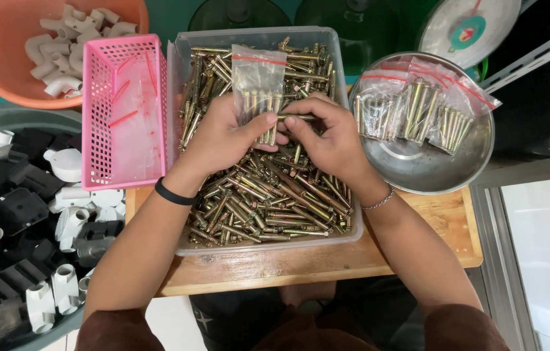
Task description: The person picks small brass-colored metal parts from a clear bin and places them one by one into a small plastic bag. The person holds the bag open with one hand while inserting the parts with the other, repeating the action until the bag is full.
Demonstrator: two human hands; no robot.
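A clear plastic tub full of brass-coloured anchor bolts sits on a wooden board. My left hand holds a small clear zip bag with a red seal strip above the tub; a few bolts stand inside it. My right hand pinches one bolt at the bag's side, its tip pointing at the bag. Both hands hover over the middle of the tub.
A pink plastic basket with empty zip bags stands left of the tub. A steel bowl at the right holds filled bags of bolts. An orange basin of white pipe elbows and a bin of white and black fittings lie at the left.
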